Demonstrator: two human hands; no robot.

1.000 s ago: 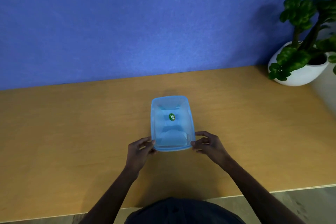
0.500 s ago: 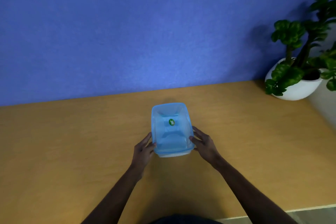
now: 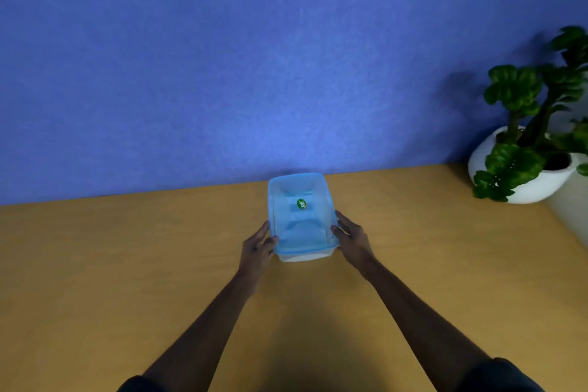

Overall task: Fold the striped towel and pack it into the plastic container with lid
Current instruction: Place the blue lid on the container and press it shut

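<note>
At the bottom of the frame two bare forearms reached up over the wooden table (image 3: pixel 127 264). The left hand (image 3: pixel 256 247) pressed against the left side of the plastic container (image 3: pixel 305 255) with fairly straight fingers, and the right hand (image 3: pixel 351 239) lay against its right side, fingers spread along the wall. The container sat at the centre of the frame with its blue lid (image 3: pixel 300 216) on, a small green sticker (image 3: pixel 302 204) on top. Through the lid, pale folded cloth showed dimly; its stripes could not be made out. Beyond stood the blue wall (image 3: pixel 222 57), and at the right edge a potted plant (image 3: pixel 521 153).
</note>
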